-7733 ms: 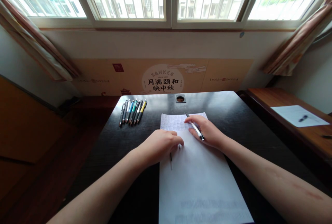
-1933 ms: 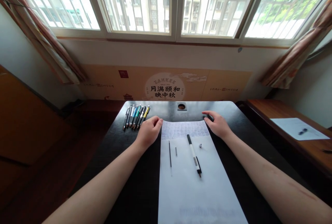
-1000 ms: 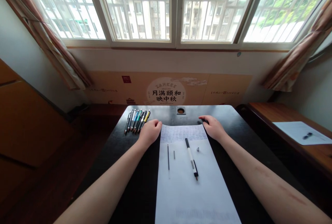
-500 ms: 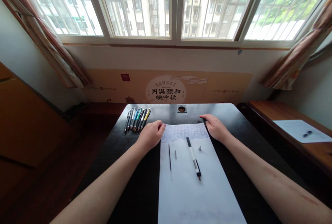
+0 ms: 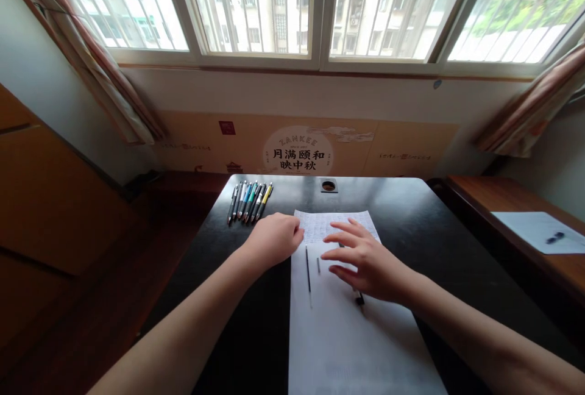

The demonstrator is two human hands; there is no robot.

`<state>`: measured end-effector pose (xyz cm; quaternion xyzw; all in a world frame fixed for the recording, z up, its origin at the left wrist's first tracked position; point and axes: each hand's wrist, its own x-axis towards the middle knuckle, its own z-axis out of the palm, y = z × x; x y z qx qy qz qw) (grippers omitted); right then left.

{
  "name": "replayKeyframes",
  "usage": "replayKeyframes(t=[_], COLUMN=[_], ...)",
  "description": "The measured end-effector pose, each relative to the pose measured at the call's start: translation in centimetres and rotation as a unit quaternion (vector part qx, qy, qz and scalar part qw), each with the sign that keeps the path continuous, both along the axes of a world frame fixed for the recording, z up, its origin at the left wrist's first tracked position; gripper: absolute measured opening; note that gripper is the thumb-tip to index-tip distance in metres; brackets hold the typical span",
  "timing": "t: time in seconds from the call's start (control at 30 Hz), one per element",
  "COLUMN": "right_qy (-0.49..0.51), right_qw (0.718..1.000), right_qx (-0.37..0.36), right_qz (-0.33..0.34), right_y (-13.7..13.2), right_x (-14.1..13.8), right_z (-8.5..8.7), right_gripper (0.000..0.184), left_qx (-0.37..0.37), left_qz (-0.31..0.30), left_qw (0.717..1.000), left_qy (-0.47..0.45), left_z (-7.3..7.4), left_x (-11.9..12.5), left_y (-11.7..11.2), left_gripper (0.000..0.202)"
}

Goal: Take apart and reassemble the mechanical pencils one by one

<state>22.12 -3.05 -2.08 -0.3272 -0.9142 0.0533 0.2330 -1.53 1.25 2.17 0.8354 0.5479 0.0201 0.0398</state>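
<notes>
A white sheet of paper (image 5: 347, 340) lies on the dark table (image 5: 425, 230). My right hand (image 5: 365, 261) hovers over the sheet with its fingers spread, open, above a pen body whose dark tip (image 5: 360, 301) pokes out from under my palm. A thin pen refill (image 5: 308, 267) and a small spring (image 5: 319, 265) lie on the sheet just left of those fingers. My left hand (image 5: 273, 241) rests at the sheet's left edge with its fingers curled in; nothing shows in it.
A row of several pens (image 5: 250, 201) lies at the table's far left. A small round hole (image 5: 328, 186) sits at the table's far edge. A wooden side desk (image 5: 498, 200) at right carries another sheet (image 5: 534, 230). Printed cardboard (image 5: 297, 151) leans under the window.
My right hand has left the sheet's far right corner and come down over the pen body on the paper, fingers spread. My left hand has stayed at the sheet's left edge.
</notes>
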Motion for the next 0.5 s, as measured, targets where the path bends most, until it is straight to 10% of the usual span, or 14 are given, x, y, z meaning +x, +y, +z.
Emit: replayKeyframes(t=[0.5], right_qy=[-0.030], right_qw=[0.999], right_qx=[-0.032], right_qz=[0.001], right_y=[0.1], right_x=[-0.7], right_z=[-0.9], right_gripper=[0.024], left_qx=[-0.065], left_qz=[-0.085], left_qw=[0.994], left_qy=[0.032], left_z=[0.4], left_x=[1.0], left_y=[-2.3], left_gripper=[0.025])
